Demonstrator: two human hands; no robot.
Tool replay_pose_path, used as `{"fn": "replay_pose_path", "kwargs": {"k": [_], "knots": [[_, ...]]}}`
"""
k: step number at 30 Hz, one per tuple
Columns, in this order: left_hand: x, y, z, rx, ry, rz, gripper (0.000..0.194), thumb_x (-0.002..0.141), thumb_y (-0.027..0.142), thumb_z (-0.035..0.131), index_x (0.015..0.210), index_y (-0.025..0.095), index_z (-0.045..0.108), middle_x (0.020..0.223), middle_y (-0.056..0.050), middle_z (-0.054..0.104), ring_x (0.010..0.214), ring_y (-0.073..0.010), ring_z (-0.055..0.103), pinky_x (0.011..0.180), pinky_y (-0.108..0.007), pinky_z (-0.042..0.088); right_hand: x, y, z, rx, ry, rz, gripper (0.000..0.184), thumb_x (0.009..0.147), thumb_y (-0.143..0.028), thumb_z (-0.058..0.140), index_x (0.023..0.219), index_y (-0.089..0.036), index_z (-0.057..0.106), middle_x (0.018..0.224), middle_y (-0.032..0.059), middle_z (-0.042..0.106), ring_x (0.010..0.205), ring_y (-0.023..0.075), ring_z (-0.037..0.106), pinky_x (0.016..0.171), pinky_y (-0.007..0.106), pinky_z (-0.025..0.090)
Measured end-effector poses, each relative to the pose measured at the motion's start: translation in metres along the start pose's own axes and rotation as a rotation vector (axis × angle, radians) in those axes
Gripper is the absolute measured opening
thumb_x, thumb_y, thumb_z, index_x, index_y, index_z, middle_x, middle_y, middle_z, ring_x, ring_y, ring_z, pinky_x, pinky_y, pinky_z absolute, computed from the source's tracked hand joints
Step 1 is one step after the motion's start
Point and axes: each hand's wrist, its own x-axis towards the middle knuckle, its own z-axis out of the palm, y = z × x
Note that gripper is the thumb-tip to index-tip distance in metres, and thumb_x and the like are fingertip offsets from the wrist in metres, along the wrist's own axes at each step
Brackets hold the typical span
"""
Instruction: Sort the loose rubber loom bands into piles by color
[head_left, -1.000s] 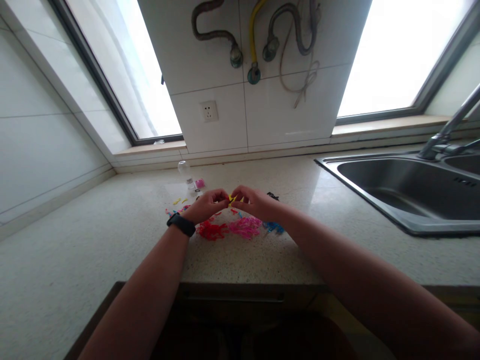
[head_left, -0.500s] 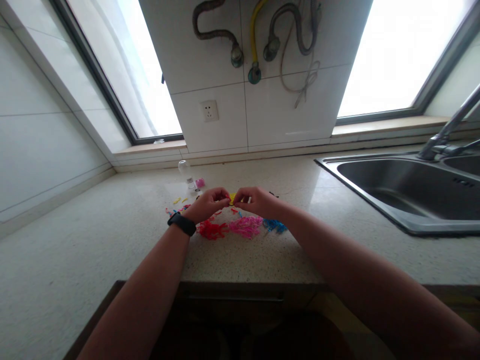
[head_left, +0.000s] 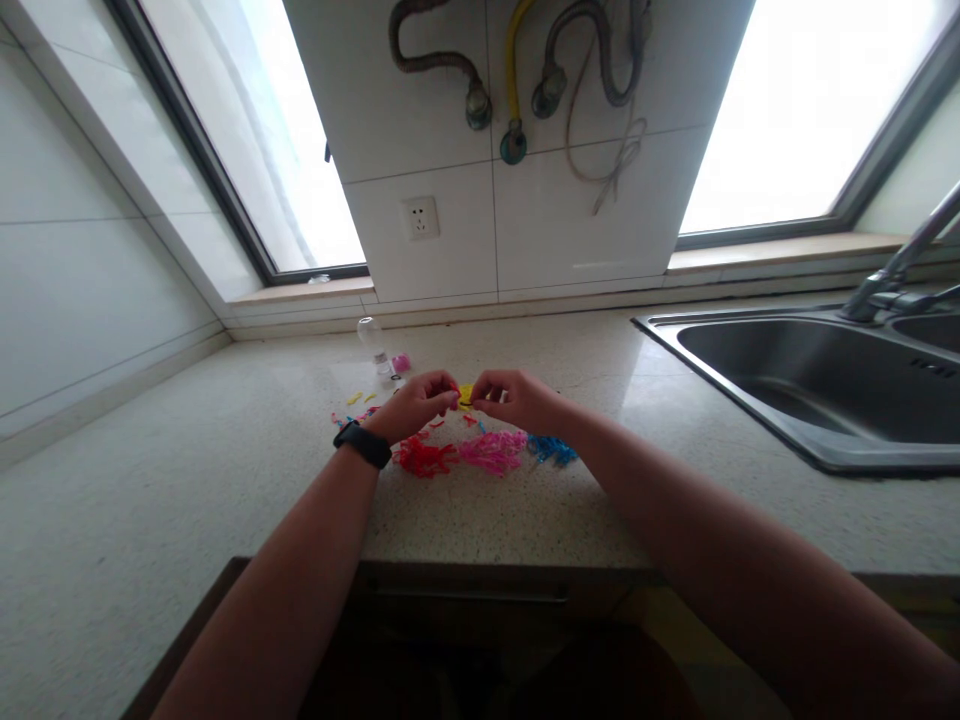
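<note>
My left hand (head_left: pixel 425 402), with a dark band on its wrist, is closed in a pinch above the counter; a bit of red shows at its fingertips. Facing it, my right hand (head_left: pixel 517 398) pinches too, and a tiny dark strip shows by its fingertips. What either hand holds is too small to make out. Behind the fingertips lies a yellow pile (head_left: pixel 466 392). Nearer to me are a red pile (head_left: pixel 424 456), a pink pile (head_left: pixel 493 452) and a blue pile (head_left: pixel 552 450) of thin, stringy pieces that look like small elastic bands. Mixed loose pieces (head_left: pixel 354 419) lie left of my left hand.
A clear plastic bottle (head_left: pixel 373 345) and a pink item (head_left: pixel 401 362) sit farther back on the pale counter (head_left: pixel 247 440). A steel sink (head_left: pixel 780 370) with a faucet is on the right. The counter's front edge runs below my forearms.
My hands stay pinched in nearly the same place, with the fingertips slightly farther apart. A dark strip shows between them more clearly. The view has shifted a little.
</note>
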Motion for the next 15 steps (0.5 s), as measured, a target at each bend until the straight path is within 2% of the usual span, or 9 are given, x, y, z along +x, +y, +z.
{"fn": "replay_pose_path", "kwargs": {"k": [15], "knots": [[0.0023,-0.0023,-0.0009,0.029,-0.001,0.01,0.016,0.087,0.032,0.058,0.089,0.016,0.058,0.077,0.0,0.06,0.064,-0.0099,0.05,0.059,-0.024,0.041,-0.0009,0.0056,0.0009,-0.022,0.001,-0.013,0.017,0.084,-0.031,0.063,0.091,-0.017,0.07,0.075,0.0007,0.065,0.065,0.0103,0.053,0.062,0.024,0.04]]}}
